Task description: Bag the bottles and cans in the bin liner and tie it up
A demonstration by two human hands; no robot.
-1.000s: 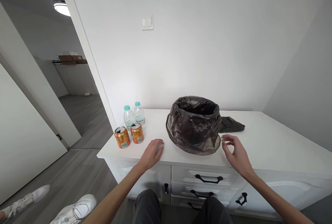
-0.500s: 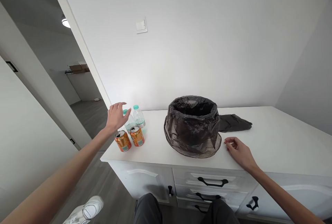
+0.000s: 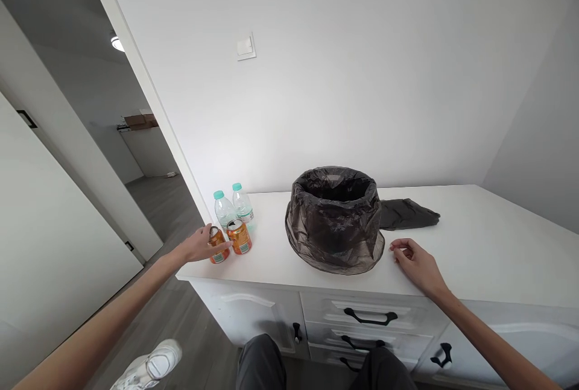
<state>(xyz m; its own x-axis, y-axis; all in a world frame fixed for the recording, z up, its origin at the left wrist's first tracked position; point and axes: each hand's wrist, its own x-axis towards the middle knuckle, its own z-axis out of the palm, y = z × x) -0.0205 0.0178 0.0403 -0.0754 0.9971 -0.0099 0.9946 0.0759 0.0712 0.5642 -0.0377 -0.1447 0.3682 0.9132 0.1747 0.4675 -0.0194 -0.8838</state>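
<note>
A: What does the head view show of the left hand (image 3: 199, 245)?
B: It's at the left can (image 3: 219, 252), fingers round the top and far side, thumb across the front. They're too small to tell whether that grasp is tight.
A: And where is that can?
B: Upright near the left end of the white cabinet top (image 3: 456, 263). The right can (image 3: 239, 239) is just beside it, near the thumb tip, and two clear bottles (image 3: 243, 206) with green caps stand behind the pair.
A: The right hand (image 3: 418, 264)?
B: Loosely curled, holding nothing, near the flared edge of the open dark bag (image 3: 337, 230).
A: Anything else up there?
B: A flat dark bundle (image 3: 407, 215), probably thin plastic, lies to the right of the open dark bag, towards the wall (image 3: 362, 106).
</note>
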